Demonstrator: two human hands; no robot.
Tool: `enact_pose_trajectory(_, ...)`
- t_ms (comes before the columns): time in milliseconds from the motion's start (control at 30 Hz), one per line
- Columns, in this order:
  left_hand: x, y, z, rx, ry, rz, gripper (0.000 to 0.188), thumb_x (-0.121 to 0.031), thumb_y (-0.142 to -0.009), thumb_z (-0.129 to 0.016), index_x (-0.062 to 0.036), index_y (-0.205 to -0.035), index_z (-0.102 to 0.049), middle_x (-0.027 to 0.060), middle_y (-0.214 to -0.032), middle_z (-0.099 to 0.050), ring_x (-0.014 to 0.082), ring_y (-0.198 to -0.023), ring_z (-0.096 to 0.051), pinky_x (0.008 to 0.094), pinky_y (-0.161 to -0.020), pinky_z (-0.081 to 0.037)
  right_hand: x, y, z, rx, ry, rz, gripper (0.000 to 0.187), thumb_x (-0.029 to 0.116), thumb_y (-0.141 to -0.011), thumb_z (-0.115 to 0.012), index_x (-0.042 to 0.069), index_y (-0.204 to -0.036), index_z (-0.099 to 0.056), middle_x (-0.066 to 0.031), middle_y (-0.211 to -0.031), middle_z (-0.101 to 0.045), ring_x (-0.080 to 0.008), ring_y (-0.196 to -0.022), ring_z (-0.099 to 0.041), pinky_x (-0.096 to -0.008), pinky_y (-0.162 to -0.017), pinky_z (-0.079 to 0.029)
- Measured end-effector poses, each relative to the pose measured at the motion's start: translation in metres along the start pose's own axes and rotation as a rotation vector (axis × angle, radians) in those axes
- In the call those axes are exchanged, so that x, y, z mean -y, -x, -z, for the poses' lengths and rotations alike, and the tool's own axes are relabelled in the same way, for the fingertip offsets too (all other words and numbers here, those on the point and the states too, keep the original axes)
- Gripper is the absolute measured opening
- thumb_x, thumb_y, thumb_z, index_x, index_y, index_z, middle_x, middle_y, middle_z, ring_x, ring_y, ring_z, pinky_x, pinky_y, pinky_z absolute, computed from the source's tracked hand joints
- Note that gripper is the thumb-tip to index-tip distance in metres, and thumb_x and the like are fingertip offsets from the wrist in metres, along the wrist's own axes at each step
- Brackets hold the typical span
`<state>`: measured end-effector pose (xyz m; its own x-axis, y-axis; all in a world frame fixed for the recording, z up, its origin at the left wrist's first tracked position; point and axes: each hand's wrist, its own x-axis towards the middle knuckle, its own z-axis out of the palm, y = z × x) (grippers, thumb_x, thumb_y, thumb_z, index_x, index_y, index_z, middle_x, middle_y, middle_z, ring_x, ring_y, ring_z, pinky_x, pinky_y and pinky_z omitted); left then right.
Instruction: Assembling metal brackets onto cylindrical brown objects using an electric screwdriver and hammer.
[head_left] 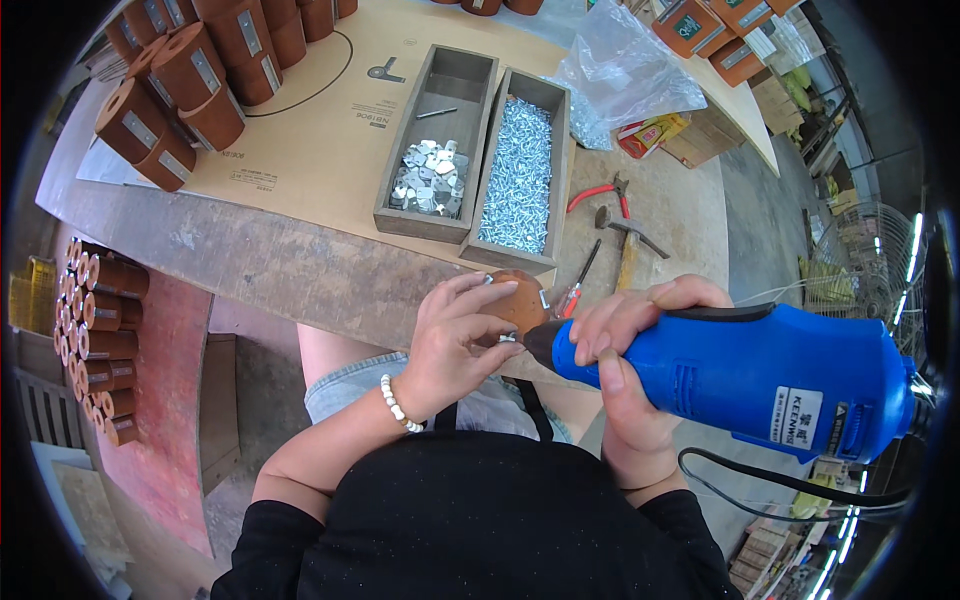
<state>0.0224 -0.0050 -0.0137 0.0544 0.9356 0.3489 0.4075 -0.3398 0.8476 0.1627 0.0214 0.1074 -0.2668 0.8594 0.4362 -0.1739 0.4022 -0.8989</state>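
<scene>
My right hand (640, 350) is wrapped round the front of a blue corded power screwdriver (740, 375), whose dark nose points left. That nose comes right up to a round brown wooden-looking piece (520, 300) at the table's near edge. My left hand (458, 335) rests its fingers on this round piece. Between thumb and forefinger it pinches a small metal clip (508, 338) at the piece's near edge, beside the tool's nose. Another small metal tab shows on the piece's right edge. The screwdriver's very tip is hidden.
Two wooden trays hold metal plates (430, 180) and many screws (517, 175). Red-handled pliers (600, 192), a hammer (630, 235) and a hand screwdriver (575, 290) lie right of them. Brown cylinders (190, 70) stand stacked far left; more (105, 320) lie piled at lower left.
</scene>
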Motion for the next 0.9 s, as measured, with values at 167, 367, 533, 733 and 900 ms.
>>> enact_pose_trajectory(167, -0.0006, 0.0009, 0.0005, -0.007, 0.011, -0.007, 0.017, -0.014, -0.059, -0.076, -0.0094, -0.074, -0.068, 0.0031, -0.114, -0.058, 0.0286, -0.11, -0.046, 0.0399, -0.092, -0.034, -0.0005, 0.0009, -0.0026, 0.003, 0.005, 0.005, 0.034, -0.002, -0.065, -0.059, 0.0, -0.093, -0.04, -0.0076, -0.068, -0.055, -0.0167, -0.065, -0.058, -0.0285, -0.064, -0.048)
enact_pose_trajectory(367, 0.0001, 0.0013, 0.0021, 0.011, 0.039, 0.003, 0.021, -0.003, -0.056, -0.071, -0.006, -0.077, -0.067, 0.0064, -0.116, -0.057, 0.0295, -0.112, -0.045, 0.0392, -0.094, -0.035, -0.0046, -0.0021, -0.0018, 0.062, -0.033, -0.014, 0.035, -0.001, -0.066, -0.06, 0.001, -0.094, -0.038, -0.0077, -0.069, -0.055, -0.0175, -0.066, -0.058, -0.0298, -0.064, -0.048)
enact_pose_trajectory(533, 0.002, 0.0015, 0.0017, 0.012, 0.04, -0.003, 0.023, -0.003, -0.055, -0.073, -0.0067, -0.077, -0.067, 0.0061, -0.117, -0.057, 0.0295, -0.113, -0.045, 0.0396, -0.095, -0.035, -0.0031, -0.0014, -0.0095, -0.045, -0.101, -0.055, 0.035, -0.003, -0.066, -0.06, 0.004, -0.092, -0.037, -0.0076, -0.068, -0.054, -0.0178, -0.065, -0.057, -0.0317, -0.064, -0.048)
enact_pose_trajectory(733, 0.0032, -0.0002, 0.0035, 0.014, 0.045, -0.006, 0.024, -0.004, -0.054, -0.074, -0.0072, -0.077, -0.066, 0.006, -0.116, -0.057, 0.0293, -0.113, -0.045, 0.04, -0.094, -0.034, -0.0082, -0.0053, -0.0055, 0.06, -0.059, -0.056, 0.036, -0.003, -0.065, -0.061, 0.004, -0.092, -0.037, -0.0073, -0.066, -0.053, -0.0174, -0.063, -0.056, -0.0337, -0.065, -0.048)
enact_pose_trajectory(900, 0.0038, 0.0004, 0.0044, 0.024, 0.027, -0.013, 0.025, -0.006, -0.054, -0.074, -0.0075, -0.077, -0.065, 0.0062, -0.116, -0.056, 0.0295, -0.113, -0.045, 0.0404, -0.094, -0.034, -0.0074, -0.0049, -0.0048, 0.016, -0.082, -0.078, 0.043, -0.001, -0.068, -0.063, 0.004, -0.102, -0.037, -0.0059, -0.068, -0.052, -0.0184, -0.064, -0.056, -0.0344, -0.066, -0.048)
